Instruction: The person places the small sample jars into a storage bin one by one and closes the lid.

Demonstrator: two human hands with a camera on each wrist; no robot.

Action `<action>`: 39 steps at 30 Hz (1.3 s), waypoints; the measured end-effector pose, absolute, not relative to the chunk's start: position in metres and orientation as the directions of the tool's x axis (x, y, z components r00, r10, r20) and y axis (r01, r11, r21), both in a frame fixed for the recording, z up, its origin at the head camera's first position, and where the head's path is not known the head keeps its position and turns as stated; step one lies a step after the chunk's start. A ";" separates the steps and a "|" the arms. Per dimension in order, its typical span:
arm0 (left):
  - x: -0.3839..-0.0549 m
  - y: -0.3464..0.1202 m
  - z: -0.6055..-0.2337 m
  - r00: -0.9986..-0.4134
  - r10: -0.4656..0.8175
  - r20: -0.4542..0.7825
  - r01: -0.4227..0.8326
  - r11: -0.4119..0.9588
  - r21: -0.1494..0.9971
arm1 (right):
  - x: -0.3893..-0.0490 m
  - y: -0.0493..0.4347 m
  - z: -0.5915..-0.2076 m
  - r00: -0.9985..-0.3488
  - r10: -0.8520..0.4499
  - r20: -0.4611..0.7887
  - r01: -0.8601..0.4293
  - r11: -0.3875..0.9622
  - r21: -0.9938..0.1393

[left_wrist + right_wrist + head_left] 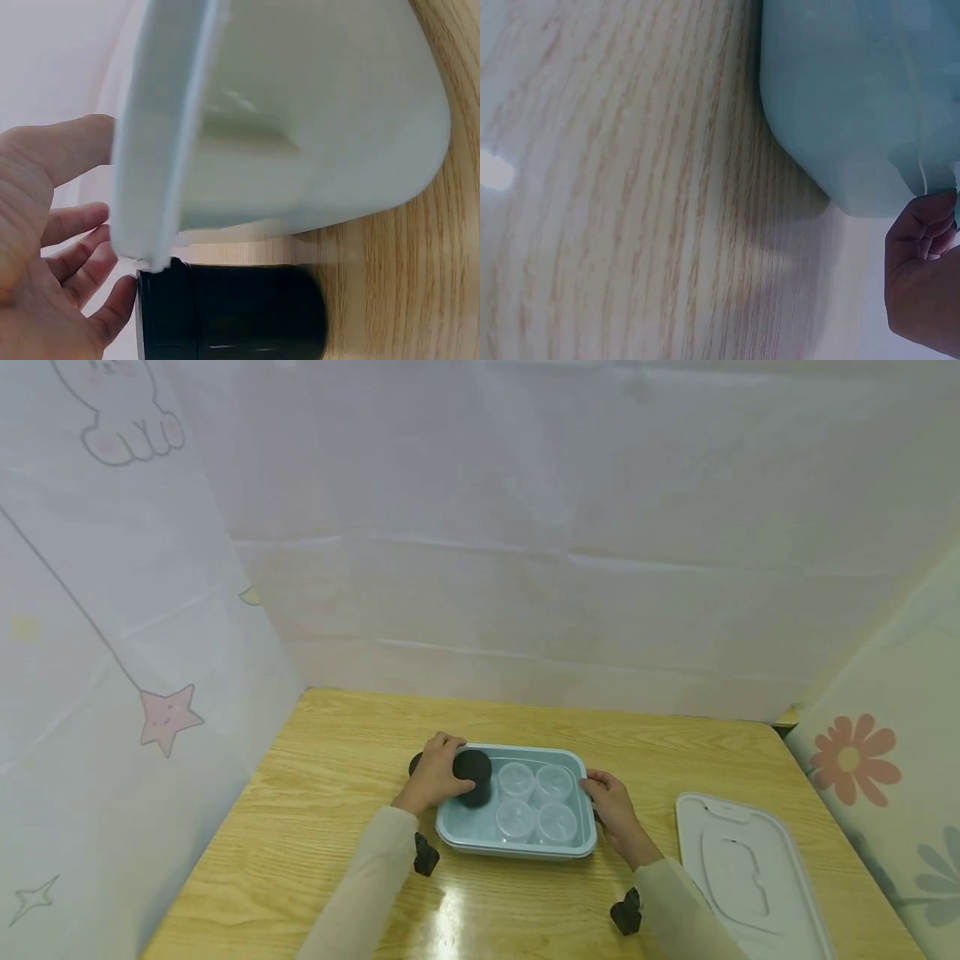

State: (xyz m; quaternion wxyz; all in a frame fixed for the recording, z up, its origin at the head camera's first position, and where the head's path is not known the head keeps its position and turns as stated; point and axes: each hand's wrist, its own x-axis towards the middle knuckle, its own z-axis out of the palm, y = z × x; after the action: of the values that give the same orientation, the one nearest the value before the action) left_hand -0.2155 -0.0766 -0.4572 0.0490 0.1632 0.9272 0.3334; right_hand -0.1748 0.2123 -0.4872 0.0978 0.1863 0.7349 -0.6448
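A light-blue plastic tub [517,849] sits on the table. Four-sided with rounded corners, it holds several clear round containers [515,820] in its middle and right part. My left hand [433,774] reaches over the left rim and grips a black lidded jar [474,777] in the tub's left end. Outside that rim stands a second black jar [240,311], partly hidden by the hand in the head view; the little finger lies against its top edge in the left wrist view. On the opposite side, my right hand [613,810] pinches the tub's right rim.
A white lid [750,877] lies flat at the right of the wooden table [300,827]. Printed cloth walls [525,610] enclose the back and both sides. Small black devices are on both wrists.
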 end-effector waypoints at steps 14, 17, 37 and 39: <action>-0.213 -0.080 -0.457 -0.939 0.344 -0.002 0.260 0.714 0.651 | -0.174 0.211 -0.489 -0.914 0.150 -0.378 0.395 0.103 -0.913; -0.212 -0.084 -0.457 -0.944 0.328 -0.014 0.238 0.710 0.663 | -0.175 0.212 -0.490 -0.913 0.150 -0.379 0.395 0.096 -0.914; -0.211 -0.125 -0.465 -0.978 0.208 0.001 0.146 0.683 0.716 | -0.176 0.214 -0.492 -0.914 0.141 -0.380 0.394 0.085 -0.915; -0.211 -0.128 -0.469 -0.980 0.197 -0.020 0.124 0.690 0.713 | -0.175 0.214 -0.491 -0.915 0.140 -0.378 0.392 0.084 -0.916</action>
State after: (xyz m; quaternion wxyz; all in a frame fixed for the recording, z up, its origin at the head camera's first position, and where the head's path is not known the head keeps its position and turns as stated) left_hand -0.2112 -0.1280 -0.4692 0.0474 0.0875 0.9181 0.3837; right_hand -0.1754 0.2141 -0.4914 0.0965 0.1821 0.7297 -0.6520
